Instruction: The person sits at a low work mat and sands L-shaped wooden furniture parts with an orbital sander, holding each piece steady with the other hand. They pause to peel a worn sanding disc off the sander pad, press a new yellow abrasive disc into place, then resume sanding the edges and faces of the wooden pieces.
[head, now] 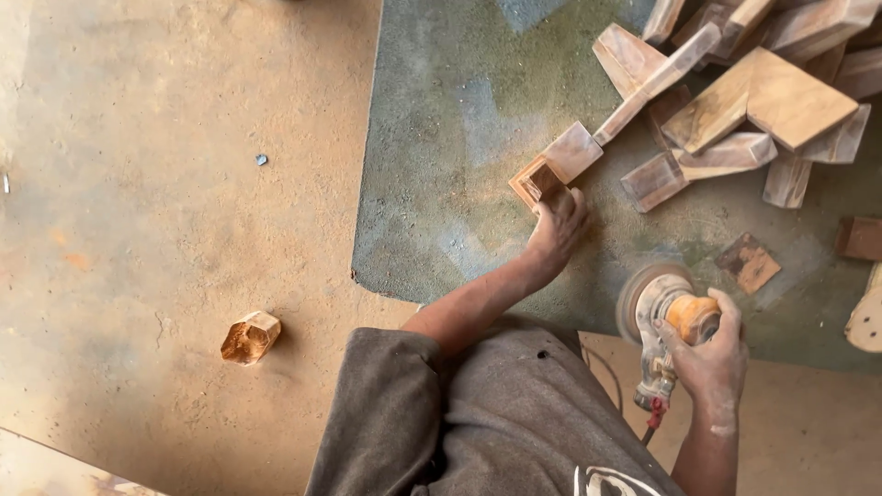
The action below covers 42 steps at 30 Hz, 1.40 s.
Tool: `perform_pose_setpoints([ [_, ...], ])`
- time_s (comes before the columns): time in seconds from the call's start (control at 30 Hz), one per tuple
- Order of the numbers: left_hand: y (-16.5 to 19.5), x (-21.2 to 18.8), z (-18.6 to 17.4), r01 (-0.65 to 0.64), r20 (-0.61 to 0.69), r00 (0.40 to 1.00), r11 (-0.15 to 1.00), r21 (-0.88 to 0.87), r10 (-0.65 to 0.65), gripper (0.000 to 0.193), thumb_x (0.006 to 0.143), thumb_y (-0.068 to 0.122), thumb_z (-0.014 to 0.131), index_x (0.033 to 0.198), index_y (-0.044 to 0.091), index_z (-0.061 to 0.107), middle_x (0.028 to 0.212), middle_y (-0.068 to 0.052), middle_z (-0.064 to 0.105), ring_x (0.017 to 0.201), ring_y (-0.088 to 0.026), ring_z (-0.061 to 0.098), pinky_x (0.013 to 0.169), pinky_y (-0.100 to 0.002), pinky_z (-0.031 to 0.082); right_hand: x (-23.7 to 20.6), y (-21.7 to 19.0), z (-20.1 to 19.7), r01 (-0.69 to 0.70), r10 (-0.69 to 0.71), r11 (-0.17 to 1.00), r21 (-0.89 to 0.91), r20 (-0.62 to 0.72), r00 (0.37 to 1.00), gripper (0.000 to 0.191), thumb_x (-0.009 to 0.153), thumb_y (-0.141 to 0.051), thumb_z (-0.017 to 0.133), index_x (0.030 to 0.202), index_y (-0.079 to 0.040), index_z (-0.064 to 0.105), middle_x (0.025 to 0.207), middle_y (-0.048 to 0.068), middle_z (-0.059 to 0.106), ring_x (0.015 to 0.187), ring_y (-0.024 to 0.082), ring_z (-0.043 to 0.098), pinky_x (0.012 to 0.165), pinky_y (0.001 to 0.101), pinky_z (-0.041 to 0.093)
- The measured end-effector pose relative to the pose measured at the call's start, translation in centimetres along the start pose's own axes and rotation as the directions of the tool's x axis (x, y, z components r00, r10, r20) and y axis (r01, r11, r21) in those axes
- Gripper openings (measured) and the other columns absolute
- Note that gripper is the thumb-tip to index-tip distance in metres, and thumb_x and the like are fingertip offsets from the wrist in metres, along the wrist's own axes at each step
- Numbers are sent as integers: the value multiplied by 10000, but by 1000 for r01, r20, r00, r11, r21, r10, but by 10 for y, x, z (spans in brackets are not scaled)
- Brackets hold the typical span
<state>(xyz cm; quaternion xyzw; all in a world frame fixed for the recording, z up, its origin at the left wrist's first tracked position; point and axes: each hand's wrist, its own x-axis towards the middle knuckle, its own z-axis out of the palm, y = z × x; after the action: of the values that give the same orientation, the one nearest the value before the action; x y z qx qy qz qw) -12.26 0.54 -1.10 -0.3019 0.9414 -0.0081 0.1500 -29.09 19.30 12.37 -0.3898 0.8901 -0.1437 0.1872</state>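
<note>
I observe my left hand (558, 227) reaching forward onto the dusty grey-green mat (441, 138), its fingers curled down over the near edge of a small reddish-brown wooden block with a stepped square face (537, 180); the grip looks closed on that edge, though the fingertips are hidden behind the block. The block sits on the mat, touching a paler square wooden block (573, 150) just beyond it. My right hand (713, 354) is wrapped tightly around the orange-topped body of a dust-coated handheld disc sander (663, 312), which rests low at the mat's near edge, well apart from the block. In my judgement the step in hand is drawing the block clear for handling; it is done well by taking it squarely on two opposite faces instead of one edge, lifting it free of its neighbour, and keeping the sander's pad turned away from the reaching arm. A long pale wooden strip (657, 84) leans out of the loose heap of cut brown wood offcuts (772, 101) toward the paler block, and I judge that a careless pull could disturb it. A flat dark wood square (749, 263) lies on the mat near the sander. Well off to the left, a faceted amber-coloured wood chunk (249, 337) sits alone on the sawdust-covered tan floor (165, 202), clear of the work.
</note>
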Motion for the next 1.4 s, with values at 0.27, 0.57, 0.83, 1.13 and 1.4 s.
perform_pose_setpoints([
  [0.27, -70, -9, -31, -307, -71, 946, 807, -505, 316, 902, 678, 363, 907, 1446, 110, 509, 1400, -138, 562, 1279, -315, 539, 1025, -457, 492, 9, 8, 5, -8, 6, 998, -62, -32, 999, 925, 692, -277, 931, 1506, -137, 512, 1429, 254, 577, 1272, 444, 570, 1044, 546, 468],
  [0.57, -122, -107, -40, 133, 129, 990, 645, -753, -53, 880, 791, 537, 831, 1476, 144, 440, 1236, -127, 628, 1126, -287, 615, 896, -412, 564, 15, -20, 7, 105, -105, 994, -31, -7, 994, 911, 716, -312, 906, 1513, -142, 501, 1423, 231, 581, 1283, 442, 572, 1058, 551, 474],
  [0.83, -78, -119, 3, -15, -289, 867, 559, -829, -405, 328, 875, 278, 763, 1159, 138, 674, 945, -56, 678, 853, -269, 709, 735, -420, 595, 56, -104, 22, 253, -218, 938, -238, 162, 962, 941, 759, -331, 903, 1565, -230, 427, 1385, 203, 464, 1180, 474, 606, 961, 573, 530],
  [1.13, -76, -118, 7, -32, -324, 845, 565, -824, -425, 330, 903, 270, 730, 1189, 117, 670, 930, -63, 677, 819, -263, 705, 726, -416, 596, 90, -167, 63, 464, -252, 730, -501, 433, 865, 841, 902, -413, 781, 1587, -206, 339, 1363, 246, 364, 925, 448, 705, 842, 464, 639],
  [1.4, -81, -117, 7, 13, -260, 869, 545, -838, -421, 252, 936, 317, 735, 1068, 117, 657, 884, -51, 665, 785, -242, 702, 660, -404, 581, 117, -163, 55, 512, -304, 619, -596, 419, 855, 774, 932, -291, 731, 1618, -179, 392, 1350, 304, 340, 789, 418, 719, 796, 424, 654],
])
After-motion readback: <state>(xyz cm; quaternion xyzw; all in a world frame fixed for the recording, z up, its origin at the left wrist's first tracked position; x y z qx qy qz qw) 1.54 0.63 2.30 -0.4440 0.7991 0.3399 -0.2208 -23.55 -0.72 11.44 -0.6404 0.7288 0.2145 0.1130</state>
